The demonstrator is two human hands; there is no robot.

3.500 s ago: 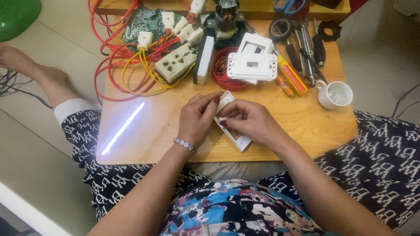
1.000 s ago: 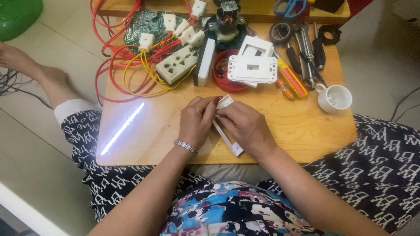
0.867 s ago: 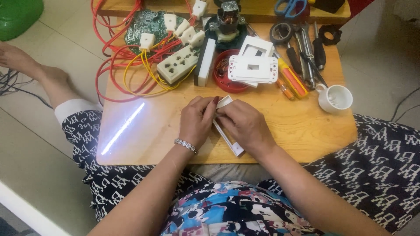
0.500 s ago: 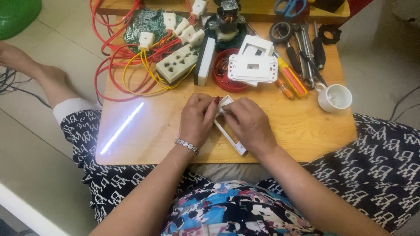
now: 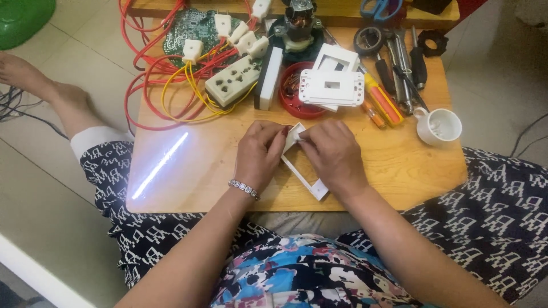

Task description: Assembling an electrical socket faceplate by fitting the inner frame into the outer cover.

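Left hand [image 5: 260,153] and right hand [image 5: 334,155] pinch the upper end of a white switch-plate frame [image 5: 302,174], fingers closed on it from both sides; its lower end rests on the wooden table [image 5: 200,171]. Just beyond the grip: red dish [image 5: 292,104], stacked white faceplates [image 5: 332,86]. Right of it: white cup [image 5: 438,126].

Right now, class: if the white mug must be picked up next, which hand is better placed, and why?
Probably the right hand. The mug stands on the table's right side, nearer that hand, with bare wood between. The left hand would have to cross over the white frame that both hands hold.
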